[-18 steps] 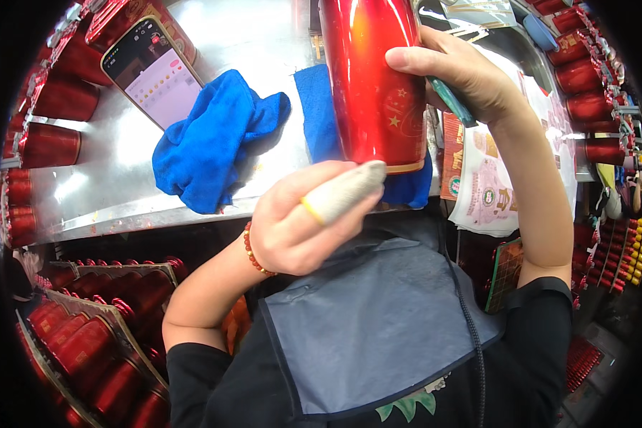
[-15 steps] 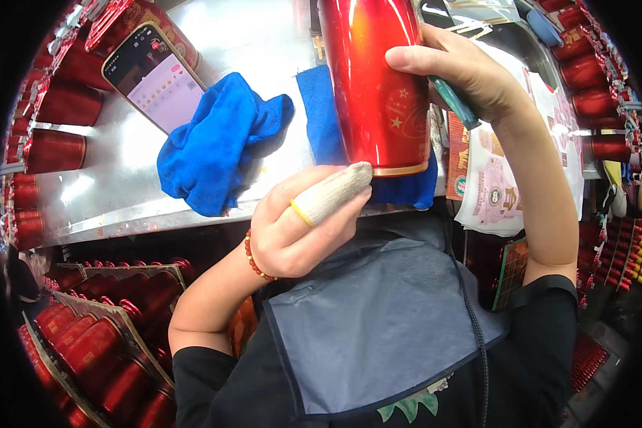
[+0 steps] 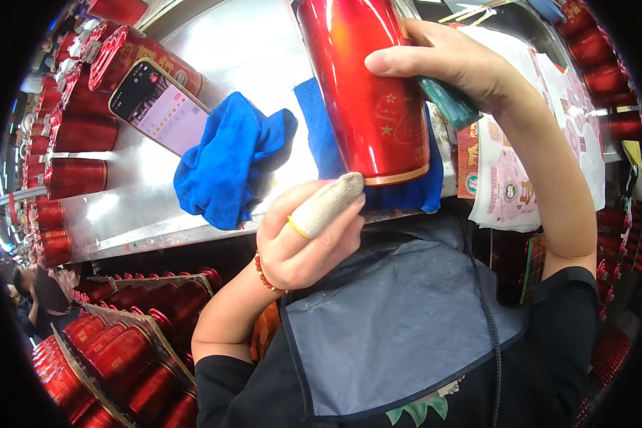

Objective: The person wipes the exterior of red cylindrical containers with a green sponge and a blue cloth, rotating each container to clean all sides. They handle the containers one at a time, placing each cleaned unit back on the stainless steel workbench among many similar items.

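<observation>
My right hand [image 3: 455, 65] grips a glossy red canister [image 3: 367, 89] from its right side, thumb laid across the front. Gold stars and a gold-coloured lower rim mark the canister, which tilts over a blue cloth [image 3: 319, 132]. Beneath my right palm sits a dark green, glossy thing [image 3: 449, 102]; its kind is unclear. My left hand [image 3: 308, 232] is closed, its fingers curled together, one wearing a pale finger cot [image 3: 328, 205] with a yellow edge. That fingertip meets the canister's lower left rim. Whatever lies inside my left fingers is hidden.
A crumpled blue cloth [image 3: 228, 160] and a phone [image 3: 157, 107] with its screen lit lie on the metal table [image 3: 264, 43]. Printed sheets [image 3: 503, 182] lie to the right. Stacked red canisters [image 3: 114, 357] stand at lower left, and others line both sides. Another person [image 3: 30, 292] shows at far left.
The canister and my right hand have shifted slightly left over the table, and more of the green thing shows. My left fingertip stays at the rim. The whole view has shifted a little.
</observation>
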`<action>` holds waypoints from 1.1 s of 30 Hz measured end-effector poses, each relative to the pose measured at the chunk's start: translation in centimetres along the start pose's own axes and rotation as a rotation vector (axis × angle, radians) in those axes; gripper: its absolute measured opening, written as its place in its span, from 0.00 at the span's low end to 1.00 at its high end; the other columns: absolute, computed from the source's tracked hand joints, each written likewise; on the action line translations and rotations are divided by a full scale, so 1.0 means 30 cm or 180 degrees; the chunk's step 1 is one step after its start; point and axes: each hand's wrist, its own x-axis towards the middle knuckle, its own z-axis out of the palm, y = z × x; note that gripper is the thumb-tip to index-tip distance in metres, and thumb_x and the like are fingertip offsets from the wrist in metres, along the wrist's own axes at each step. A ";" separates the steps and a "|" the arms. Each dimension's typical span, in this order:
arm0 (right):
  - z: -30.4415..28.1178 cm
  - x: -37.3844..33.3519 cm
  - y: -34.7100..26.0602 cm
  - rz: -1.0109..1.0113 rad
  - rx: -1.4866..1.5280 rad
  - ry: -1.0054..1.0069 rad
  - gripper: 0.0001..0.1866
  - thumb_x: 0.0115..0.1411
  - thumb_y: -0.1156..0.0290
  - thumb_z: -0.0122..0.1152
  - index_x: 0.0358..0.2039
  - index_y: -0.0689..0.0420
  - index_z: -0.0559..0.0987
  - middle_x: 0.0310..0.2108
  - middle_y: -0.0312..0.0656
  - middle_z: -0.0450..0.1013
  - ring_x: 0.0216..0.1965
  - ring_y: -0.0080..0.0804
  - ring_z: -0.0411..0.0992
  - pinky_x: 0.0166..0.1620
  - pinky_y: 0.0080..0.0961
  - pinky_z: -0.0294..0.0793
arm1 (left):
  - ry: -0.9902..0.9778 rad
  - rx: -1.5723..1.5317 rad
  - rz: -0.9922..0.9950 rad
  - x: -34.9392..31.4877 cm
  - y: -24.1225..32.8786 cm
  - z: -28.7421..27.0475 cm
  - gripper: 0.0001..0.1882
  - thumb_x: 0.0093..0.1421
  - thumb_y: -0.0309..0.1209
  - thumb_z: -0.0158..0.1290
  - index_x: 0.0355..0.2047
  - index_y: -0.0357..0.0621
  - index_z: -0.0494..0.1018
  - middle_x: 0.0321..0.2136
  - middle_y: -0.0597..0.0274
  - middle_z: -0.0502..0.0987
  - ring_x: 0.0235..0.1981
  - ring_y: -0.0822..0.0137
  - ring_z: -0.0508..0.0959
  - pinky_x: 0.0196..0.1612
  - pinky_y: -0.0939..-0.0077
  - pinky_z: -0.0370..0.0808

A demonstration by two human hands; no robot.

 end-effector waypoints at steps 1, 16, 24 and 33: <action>-0.005 0.001 -0.005 0.0072 -0.0011 -0.0075 0.44 0.51 0.45 0.73 0.58 0.66 0.72 0.51 0.50 0.76 0.50 0.34 0.77 0.56 0.28 0.74 | -0.0017 -0.0012 0.0040 0.016 0.003 -0.001 0.19 0.44 0.19 0.65 0.40 0.42 0.84 0.45 0.56 0.82 0.46 0.56 0.79 0.49 0.67 0.80; -0.003 0.008 0.039 -0.0020 0.0241 0.0051 0.43 0.46 0.43 0.78 0.53 0.63 0.76 0.47 0.49 0.80 0.45 0.34 0.81 0.50 0.26 0.81 | 0.0046 -0.0060 -0.0034 0.016 0.011 -0.002 0.18 0.45 0.19 0.63 0.39 0.37 0.84 0.44 0.55 0.82 0.44 0.57 0.81 0.43 0.68 0.82; 0.002 -0.007 -0.010 0.0104 0.0039 -0.0135 0.48 0.46 0.39 0.76 0.55 0.65 0.73 0.48 0.52 0.79 0.47 0.39 0.80 0.52 0.30 0.80 | -0.0153 0.0206 0.0242 0.114 0.062 0.031 0.23 0.40 0.22 0.69 0.41 0.47 0.84 0.46 0.60 0.82 0.46 0.59 0.77 0.49 0.70 0.76; -0.069 -0.050 -0.030 0.0068 -0.1182 0.0500 0.53 0.54 0.36 0.69 0.65 0.68 0.66 0.45 0.57 0.78 0.49 0.40 0.78 0.54 0.30 0.77 | 0.0582 -0.0418 -0.1206 0.082 0.027 0.102 0.30 0.51 0.24 0.69 0.55 0.42 0.75 0.54 0.54 0.75 0.56 0.54 0.72 0.61 0.64 0.66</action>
